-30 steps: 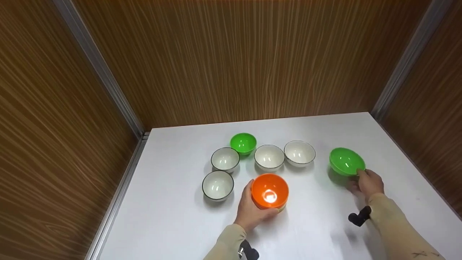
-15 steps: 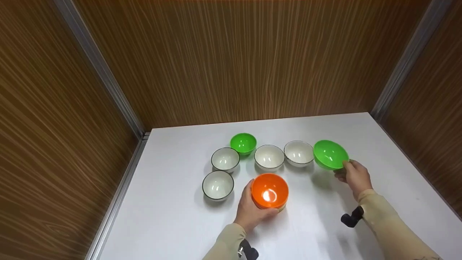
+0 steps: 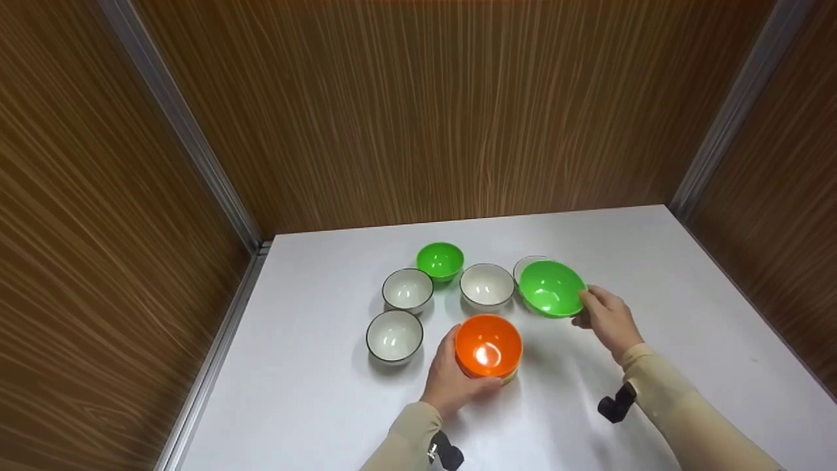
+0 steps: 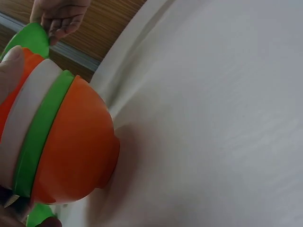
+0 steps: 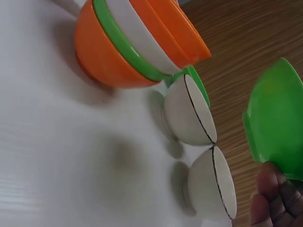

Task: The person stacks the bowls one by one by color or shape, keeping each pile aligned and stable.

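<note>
Left hand (image 3: 452, 381) wrapped round a stack of nested bowls (image 3: 488, 341), fingers along the far-left side, thumb along the near side. Layers read upward: bottom orange bowl (image 4: 78, 146), inner green bowl (image 4: 41, 135), inner white bowl (image 4: 23, 123), orange on top. Stack stood low over the white counter (image 3: 294, 353); could not tell whether its foot touched.

Right hand (image 3: 608, 318) pinched the rim of a large green bowl (image 3: 552, 290) between thumb and fingers. Bowl was aloft, between one and two o'clock of the stack, gripped at its own four o'clock edge.

Remaining bowls, clocked from the stack in the head view: dark-rimmed white bowl (image 3: 487, 286) at twelve; partly hidden white bowl (image 3: 524, 267) at one, behind the large green bowl; small green bowl (image 3: 441, 260) at eleven; upper-left white bowl (image 3: 408, 288) at ten; lower-left white bowl (image 3: 394, 335) at nine. All five sat upright, mouths up. Wood-grain panel (image 3: 458, 118) rose beyond the counter's twelve o'clock edge.
</note>
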The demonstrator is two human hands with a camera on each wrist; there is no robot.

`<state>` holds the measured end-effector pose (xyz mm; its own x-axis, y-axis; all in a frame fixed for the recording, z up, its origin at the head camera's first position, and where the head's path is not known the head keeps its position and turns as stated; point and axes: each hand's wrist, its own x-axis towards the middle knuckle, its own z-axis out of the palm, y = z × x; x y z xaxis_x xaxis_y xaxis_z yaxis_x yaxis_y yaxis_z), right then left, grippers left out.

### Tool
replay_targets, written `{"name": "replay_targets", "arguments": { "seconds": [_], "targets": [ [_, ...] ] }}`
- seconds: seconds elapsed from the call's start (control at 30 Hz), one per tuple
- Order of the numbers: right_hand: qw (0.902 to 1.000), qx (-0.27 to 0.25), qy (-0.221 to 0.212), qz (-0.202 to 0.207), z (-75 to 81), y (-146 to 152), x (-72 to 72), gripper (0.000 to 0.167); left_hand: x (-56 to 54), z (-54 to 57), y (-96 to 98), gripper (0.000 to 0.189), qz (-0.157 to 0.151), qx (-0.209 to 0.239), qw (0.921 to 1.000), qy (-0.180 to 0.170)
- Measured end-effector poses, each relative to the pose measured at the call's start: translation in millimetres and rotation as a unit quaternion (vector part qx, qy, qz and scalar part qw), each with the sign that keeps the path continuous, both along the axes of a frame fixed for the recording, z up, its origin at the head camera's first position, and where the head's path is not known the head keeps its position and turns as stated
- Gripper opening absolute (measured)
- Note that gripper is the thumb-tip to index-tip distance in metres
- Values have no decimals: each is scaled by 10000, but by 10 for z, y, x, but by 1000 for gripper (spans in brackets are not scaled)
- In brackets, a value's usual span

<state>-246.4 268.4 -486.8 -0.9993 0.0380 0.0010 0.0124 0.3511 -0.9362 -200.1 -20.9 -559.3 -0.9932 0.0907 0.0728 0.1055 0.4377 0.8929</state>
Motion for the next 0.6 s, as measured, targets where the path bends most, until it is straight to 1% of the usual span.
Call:
{"name": "replay_targets", "arguments": {
  "seconds": [0.17, 0.3, 0.37, 0.47, 0.6],
  "targets": [
    [9994, 131, 123, 291, 34, -241, 41, 45, -16, 1, -22, 118, -210, 96, 9995, 205],
    [9981, 185, 275, 526, 57, -427, 99, 43, -24, -5, -23, 117, -311, 203, 9991, 228],
    [9972, 191, 382, 612, 53, -508, 124, 41, -21, 1, -27, 119, -331, 144, 9992, 158],
    [9957, 262, 536, 714, 31, -609, 150, 40, -12, 14, -37, 125, -313, -62, 9995, 77],
    [9933, 530, 690, 758, -13, -698, 173, 33, 4, 60, -48, 131, -199, -330, 9991, 150]
  ]
}}
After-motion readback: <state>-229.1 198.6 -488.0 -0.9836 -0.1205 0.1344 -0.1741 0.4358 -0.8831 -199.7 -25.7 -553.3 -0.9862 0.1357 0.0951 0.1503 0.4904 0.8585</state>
